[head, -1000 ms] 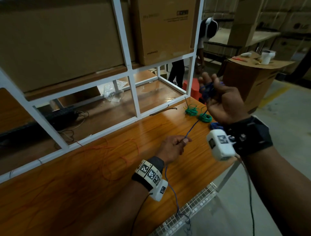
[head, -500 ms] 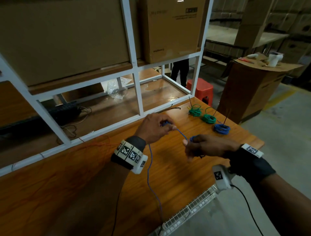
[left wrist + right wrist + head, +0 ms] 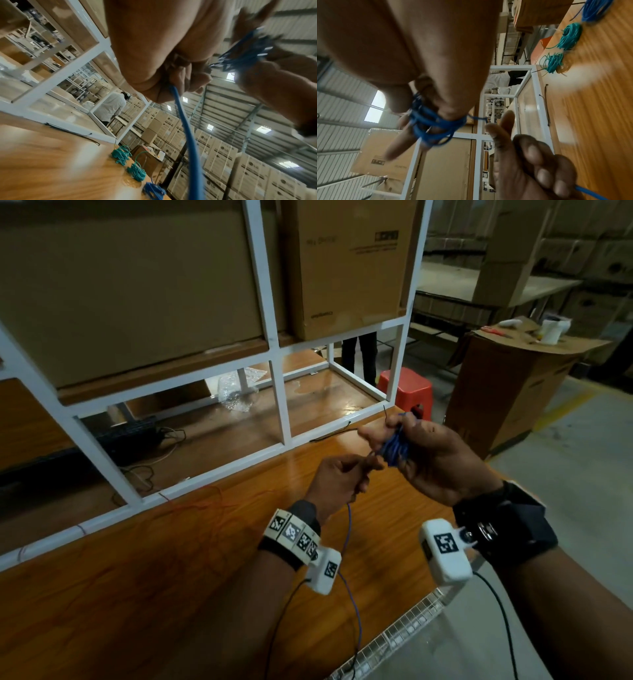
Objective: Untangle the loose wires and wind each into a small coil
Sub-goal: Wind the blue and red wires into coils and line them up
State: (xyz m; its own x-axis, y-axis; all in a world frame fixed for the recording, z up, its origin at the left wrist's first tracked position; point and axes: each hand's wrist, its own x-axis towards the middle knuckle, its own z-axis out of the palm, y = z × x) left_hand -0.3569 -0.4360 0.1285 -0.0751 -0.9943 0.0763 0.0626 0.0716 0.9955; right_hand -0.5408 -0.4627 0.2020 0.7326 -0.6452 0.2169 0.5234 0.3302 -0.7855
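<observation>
A blue wire is being wound: several turns of it form a blue coil [image 3: 394, 448] around the fingers of my right hand [image 3: 428, 460], which is raised above the wooden table [image 3: 171, 594]. The right wrist view shows that coil [image 3: 433, 125] looped round the fingers under the thumb. My left hand [image 3: 342, 477] sits just below and left of it, gripping the free blue strand [image 3: 349, 529], which hangs down over the table's front edge. In the left wrist view the strand [image 3: 185, 121] runs out of my fist. A thin red wire [image 3: 212, 508] lies loose on the table.
Two green coils [image 3: 121, 155] [image 3: 136, 173] and a blue coil [image 3: 152, 189] lie at the table's far right corner. A black wire [image 3: 337, 433] lies by the white shelf frame [image 3: 281, 405]. Beyond stand cardboard boxes [image 3: 346, 268], a red stool [image 3: 406, 385] and a person [image 3: 109, 106].
My right hand has risen from low over the table and turned palm-up with the coil on its fingers. My left hand has drawn back beneath it, still gripping the strand.
</observation>
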